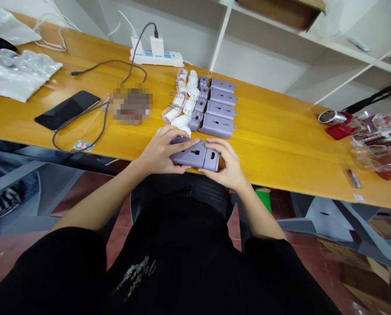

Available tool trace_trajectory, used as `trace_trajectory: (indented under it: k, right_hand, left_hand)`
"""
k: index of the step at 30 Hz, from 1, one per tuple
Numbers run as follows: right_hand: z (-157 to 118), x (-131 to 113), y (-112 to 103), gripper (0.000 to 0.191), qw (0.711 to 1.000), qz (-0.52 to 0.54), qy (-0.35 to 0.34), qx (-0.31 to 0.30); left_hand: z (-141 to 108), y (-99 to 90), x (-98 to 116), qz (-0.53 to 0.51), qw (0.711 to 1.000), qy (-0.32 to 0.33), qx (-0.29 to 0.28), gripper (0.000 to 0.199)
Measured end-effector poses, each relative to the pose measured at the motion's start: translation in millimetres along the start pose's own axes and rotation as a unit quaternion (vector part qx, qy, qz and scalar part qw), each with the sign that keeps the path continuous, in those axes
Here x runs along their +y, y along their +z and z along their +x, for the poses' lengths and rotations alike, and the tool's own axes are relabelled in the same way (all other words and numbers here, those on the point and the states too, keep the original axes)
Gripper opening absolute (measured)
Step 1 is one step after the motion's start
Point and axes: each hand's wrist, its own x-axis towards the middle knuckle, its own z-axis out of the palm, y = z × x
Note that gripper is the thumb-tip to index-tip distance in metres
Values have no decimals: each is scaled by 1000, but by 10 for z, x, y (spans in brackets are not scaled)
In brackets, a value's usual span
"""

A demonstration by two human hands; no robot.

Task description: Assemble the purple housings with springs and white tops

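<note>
Both hands grip one purple adapter block (195, 156) at the near edge of the yellow bench (281, 127): the left hand (161, 151) wraps its left end with fingers curled over the top, and the right hand (226, 162) pinches its right end. Just beyond the hands lies a row of four purple housings (220, 107), with a cluster of white plug parts (182, 100) touching them on the left. Farther left of the left hand rest a black phone (67, 109) and a dark cable (100, 127); a small screwdriver (352, 175) lies well right of the right hand.

Phone (67, 110), power strip (157, 56), screwdriver (353, 176)
</note>
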Motion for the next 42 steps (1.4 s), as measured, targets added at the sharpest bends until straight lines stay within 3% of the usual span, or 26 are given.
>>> trace_trajectory:
  k: [17,23,28,33,35,38,40,42]
  right_hand:
    - [16,-55,-8,85,1000,-19,-20,-12]
    - [3,-34,22,83,999,-21,22,-29]
    - [7,-27,29,81,1000,-18,13,-16]
    - [7,-21,14,77,1000,-11,4,11]
    - [-2,-1,-3,75,1000,-3,3,29]
    - [-24,53,-40,74,998,10,1,54]
    - [-42,96,-58,75,998,12,-3,69]
    - [-63,133,-62,75,996,14,-14,87]
  left_hand:
    - [-13,8,30,11,1000,9,9,80]
    - [-14,28,26,10,1000,11,15,80]
    - [-9,22,20,-13,1000,0,9,80]
    - [-15,41,5,-63,997,16,40,78]
    - [-14,42,-34,-76,995,21,56,85]
    - [-3,35,-137,-120,988,20,96,109]
    - [6,29,-200,-189,973,-7,133,122]
    - [12,24,-220,-274,947,-58,157,122]
